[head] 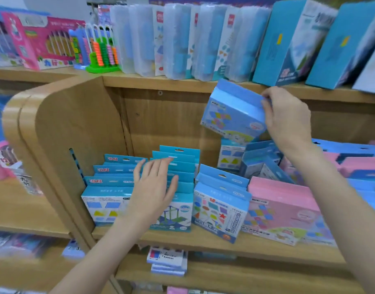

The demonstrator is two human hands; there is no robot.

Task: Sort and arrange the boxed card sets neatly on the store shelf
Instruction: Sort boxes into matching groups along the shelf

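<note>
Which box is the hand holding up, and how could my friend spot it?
Find the middle wooden shelf. Above its right half, the right hand grips a blue box in the air. It alone is lifted and tilted; the others sit on the shelf.

Both bare forearms reach forward and up from the lower edge of the view. The left hand (153, 187) is held palm-down with its fingers straight and a little spread, thumb out to the right, the wrist level with the forearm behind it. The right hand (287, 117) is raised higher and farther to the right, its wrist bent, the back of the hand facing the viewer; its fingers curl over the top edge of a light blue cardboard box (233, 112) and pinch it, holding it tilted in the air.
</note>
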